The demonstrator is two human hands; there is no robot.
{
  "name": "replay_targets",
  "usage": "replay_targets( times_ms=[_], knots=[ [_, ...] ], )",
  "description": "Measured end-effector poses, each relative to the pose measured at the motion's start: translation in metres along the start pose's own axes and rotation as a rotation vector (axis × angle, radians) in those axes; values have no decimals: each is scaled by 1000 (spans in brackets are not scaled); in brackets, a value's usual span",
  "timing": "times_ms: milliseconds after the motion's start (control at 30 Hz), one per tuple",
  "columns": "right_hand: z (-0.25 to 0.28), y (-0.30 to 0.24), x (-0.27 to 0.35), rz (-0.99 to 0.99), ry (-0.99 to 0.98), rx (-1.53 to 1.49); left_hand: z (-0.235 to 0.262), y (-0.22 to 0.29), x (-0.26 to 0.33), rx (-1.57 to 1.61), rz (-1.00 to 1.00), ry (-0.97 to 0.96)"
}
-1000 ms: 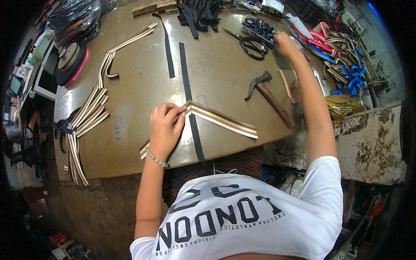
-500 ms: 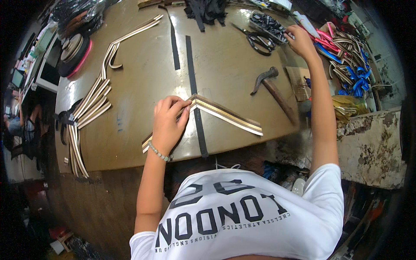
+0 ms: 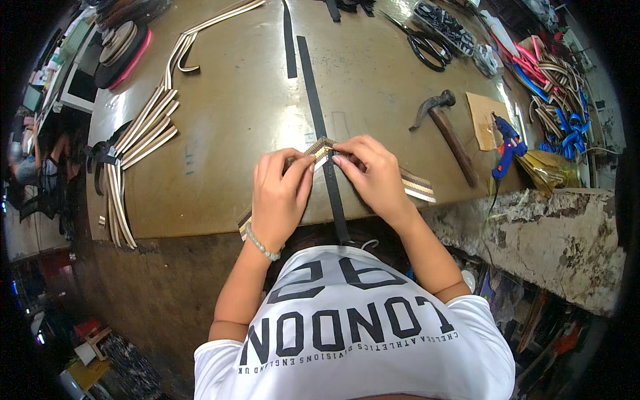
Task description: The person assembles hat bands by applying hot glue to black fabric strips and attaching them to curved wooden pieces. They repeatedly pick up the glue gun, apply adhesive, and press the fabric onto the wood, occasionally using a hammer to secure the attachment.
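A striped brown, cream and white webbing strap (image 3: 418,186) is bent into a peak near the table's front edge. My left hand (image 3: 275,190) is closed in a pinch on its left side, just beside the bend. On the other side of the bend my right hand (image 3: 375,175) has thumb and fingers pinched together; what they hold, if anything, is too small to make out. Beneath the bend runs a long black strip (image 3: 312,90), lying from the far part of the table toward my shirt. Part of the webbing is hidden under both hands.
To the right lie a claw hammer (image 3: 452,140), a blue glue gun (image 3: 511,145) on cardboard, black scissors (image 3: 427,51) and a tray of small black parts (image 3: 445,28). A bundle of striped straps (image 3: 143,130) hangs over the left edge. Coloured straps (image 3: 570,127) pile far right.
My right hand has come back from beside the tray of small black parts to the webbing's bend. My left hand keeps its pinch. The whole view has shifted slightly.
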State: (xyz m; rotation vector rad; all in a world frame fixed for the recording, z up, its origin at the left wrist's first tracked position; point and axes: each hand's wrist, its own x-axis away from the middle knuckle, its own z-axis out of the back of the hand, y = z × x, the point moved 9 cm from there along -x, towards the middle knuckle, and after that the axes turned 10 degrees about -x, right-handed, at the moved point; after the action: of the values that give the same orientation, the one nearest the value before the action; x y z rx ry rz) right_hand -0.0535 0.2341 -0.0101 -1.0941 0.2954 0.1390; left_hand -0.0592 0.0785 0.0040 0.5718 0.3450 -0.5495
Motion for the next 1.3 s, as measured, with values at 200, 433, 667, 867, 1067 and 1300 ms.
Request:
replay_targets(
  times_ms=[200, 433, 667, 867, 1067, 1300],
  knots=[
    [-5, 12, -8, -187, -93, 12, 14, 39, 30, 122, -186, -203],
    [-3, 18, -13, -272, -98, -38, -12, 21, 15, 184, -9, -148],
    [-4, 20, -13, -249, -130, -5, -21, -10, -5, 255, 144, -100],
    [-6, 18, -12, -216, -149, -2, -29, -20, -10, 286, 326, -105],
    [-10, 13, -32, -170, -374, -76, -33, -24, -17, 288, 365, -141],
    [-41, 48, -76, -479, -681, -438, -29, -20, -17, 205, 351, -124]
  ],
)
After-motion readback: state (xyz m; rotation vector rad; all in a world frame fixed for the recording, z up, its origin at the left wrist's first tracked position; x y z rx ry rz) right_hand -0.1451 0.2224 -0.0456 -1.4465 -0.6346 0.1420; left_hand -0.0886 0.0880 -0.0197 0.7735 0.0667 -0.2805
